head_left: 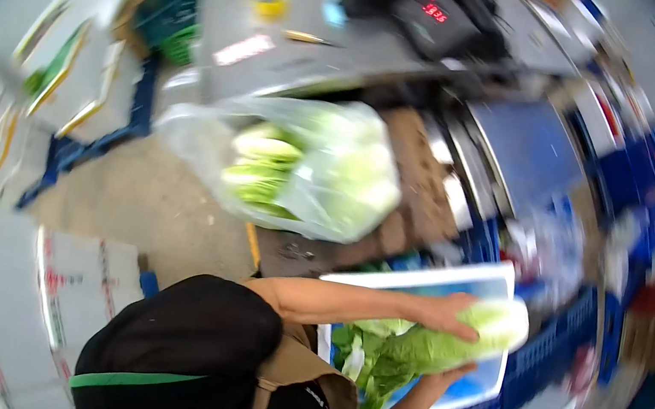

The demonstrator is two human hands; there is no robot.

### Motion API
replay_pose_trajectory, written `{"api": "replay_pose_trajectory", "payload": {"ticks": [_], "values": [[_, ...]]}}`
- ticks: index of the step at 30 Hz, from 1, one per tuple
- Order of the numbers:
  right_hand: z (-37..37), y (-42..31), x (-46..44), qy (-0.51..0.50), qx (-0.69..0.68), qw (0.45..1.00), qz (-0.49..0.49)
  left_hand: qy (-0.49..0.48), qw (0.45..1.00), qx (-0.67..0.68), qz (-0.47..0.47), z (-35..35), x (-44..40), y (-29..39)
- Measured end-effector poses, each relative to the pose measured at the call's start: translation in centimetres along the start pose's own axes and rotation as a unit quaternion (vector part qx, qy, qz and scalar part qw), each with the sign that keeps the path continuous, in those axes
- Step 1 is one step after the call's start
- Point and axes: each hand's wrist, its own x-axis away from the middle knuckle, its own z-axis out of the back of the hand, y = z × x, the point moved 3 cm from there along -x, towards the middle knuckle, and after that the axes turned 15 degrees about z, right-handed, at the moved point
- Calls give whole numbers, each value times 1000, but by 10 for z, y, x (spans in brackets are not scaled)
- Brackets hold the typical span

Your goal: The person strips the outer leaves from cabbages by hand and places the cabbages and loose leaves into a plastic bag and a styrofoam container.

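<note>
A large napa cabbage (435,348) lies between my two hands, its pale base to the right and its loose green leaves to the left. My left hand (449,314) grips it from the upper side, with the thumb across the leaves. From the lower side my right hand (451,374) presses against it, its fingers partly hidden by the cabbage. Both hands are over a white foam box (508,278) with blue inside. More leafy greens (359,350) show in the box, under and beside the cabbage.
A clear plastic bag (343,164) of cabbages stands beyond the box. Farther back, a metal table (231,6) carries a scale (435,19) with red digits, a knife (308,37) and a yellow tape roll (272,4). Blue crates (553,329) are on the right; foam boxes (72,283) on the left.
</note>
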Motion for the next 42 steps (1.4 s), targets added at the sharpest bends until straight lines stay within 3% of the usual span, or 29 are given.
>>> {"api": "replay_pose_trajectory", "payload": {"ticks": [1, 3, 5, 6, 7, 8, 9, 10, 12, 14, 17, 19, 22, 25, 29, 34, 37, 38, 40, 42], "values": [[-58, 16, 5, -87, -116, 988, -51, 120, 967, -225, 12, 11, 6, -3], [-115, 28, 14, -94, -32, 995, -21, 211, 941, -264, -8, 45, 62, 37], [-161, 48, 5, -223, -104, 958, -145, 342, 904, -257, 14, 97, 134, 69], [-188, 57, 4, -281, -135, 928, -203, 485, 820, -301, -29, 127, 171, 67], [-218, 61, 3, -324, -22, 928, -180, 613, 712, -336, -67, 155, 211, 61], [-253, 62, 3, -363, 91, 915, -151, 692, 603, -397, -21, 185, 255, 53], [-289, 66, 4, -393, 203, 889, -118, 720, 548, -423, 44, 207, 302, 50], [-335, 80, 10, -494, 273, 818, -108, 753, 493, -408, 154, 226, 337, 34], [-411, 124, 26, -650, 406, 641, -45, 775, 441, -349, 288, 251, 390, 10], [-458, 187, 55, -723, 547, 422, 20, 721, 614, -143, 287, 281, 421, -47], [-464, 315, 95, -749, 643, 107, 113, 682, 718, 82, 107, 282, 431, -66], [-452, 388, 114, -764, 621, 8, 174, 631, 744, 215, 53, 267, 430, -49], [-421, 463, 121, -806, 591, -7, 31, 558, 761, 330, -2, 264, 433, -56], [-390, 466, 111, -812, 562, 107, 112, 546, 732, 402, -59, 275, 445, -82], [-361, 479, 68, -831, 508, 216, 64, 483, 774, 400, -86, 280, 435, -77], [-371, 466, 75, -829, 512, 196, 108, 510, 798, 317, -55, 285, 427, -72], [-355, 433, 82, -779, 545, 187, 247, 528, 796, 294, -22, 279, 431, -71], [-353, 412, 78, -750, 584, 198, 240, 537, 791, 292, -21, 275, 432, -69], [-340, 364, 60, -690, 608, 279, 277, 550, 791, 266, -3, 266, 433, -60], [-332, 292, 37, -675, 518, 463, 248, 605, 777, 158, 72, 258, 434, -51]]}}
